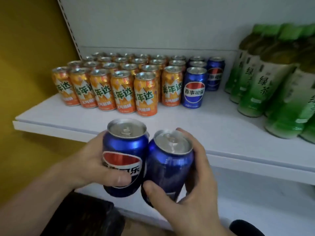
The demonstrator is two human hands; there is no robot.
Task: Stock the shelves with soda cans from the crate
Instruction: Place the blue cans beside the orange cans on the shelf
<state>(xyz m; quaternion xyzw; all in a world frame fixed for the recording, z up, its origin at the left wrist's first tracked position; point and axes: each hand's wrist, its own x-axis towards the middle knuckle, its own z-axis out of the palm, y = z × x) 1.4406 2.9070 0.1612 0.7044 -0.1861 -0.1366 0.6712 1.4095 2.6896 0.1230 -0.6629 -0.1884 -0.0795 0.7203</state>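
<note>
Left hand (88, 159) grips logo can (126, 145) upright; right hand (196, 193) grips second can (168, 166), slightly tilted.

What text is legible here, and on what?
"美年达" on the orange cans.
"百事可乐" on the front blue shelf can.
"可乐", rest under the left hand, on the can it holds.
"绿茶" on the green bottles.
Small print: blurred.

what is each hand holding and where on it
The left hand holds the left blue can round its side wall; the right hand holds the right blue can the same way.
</note>
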